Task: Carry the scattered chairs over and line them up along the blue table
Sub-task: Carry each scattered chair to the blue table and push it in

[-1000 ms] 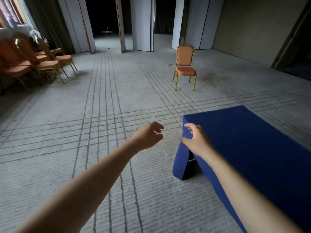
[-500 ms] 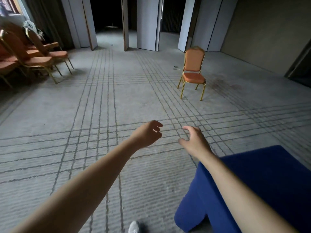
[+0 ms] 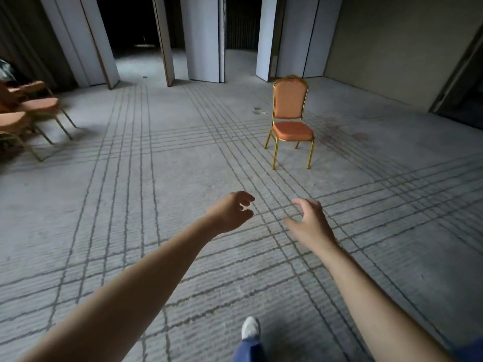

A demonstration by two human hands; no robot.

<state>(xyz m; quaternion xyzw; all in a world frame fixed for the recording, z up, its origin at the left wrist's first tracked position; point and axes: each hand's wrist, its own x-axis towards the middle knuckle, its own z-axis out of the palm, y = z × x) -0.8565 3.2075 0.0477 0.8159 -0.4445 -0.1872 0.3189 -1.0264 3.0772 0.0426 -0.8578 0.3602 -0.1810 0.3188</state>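
An orange padded chair (image 3: 291, 118) with a gold metal frame stands alone on the carpet ahead, slightly right of centre, its seat facing me. My left hand (image 3: 231, 211) and my right hand (image 3: 308, 223) are stretched out in front of me, both empty with curled, parted fingers, well short of the chair. A group of similar orange chairs (image 3: 28, 113) stands at the left edge. The blue table is out of view, apart from a blue sliver at the bottom right corner (image 3: 470, 347) that I cannot identify.
Grey carpet with dark grid lines covers the floor. White folding partition panels (image 3: 203, 37) stand at the back with dark openings between them. A beige wall (image 3: 392, 43) runs along the right. My white shoe (image 3: 251, 327) shows at the bottom.
I have walked forward past the blue table, which has dropped out of view. The lone orange chair is closer and larger. My hands stay raised and empty.
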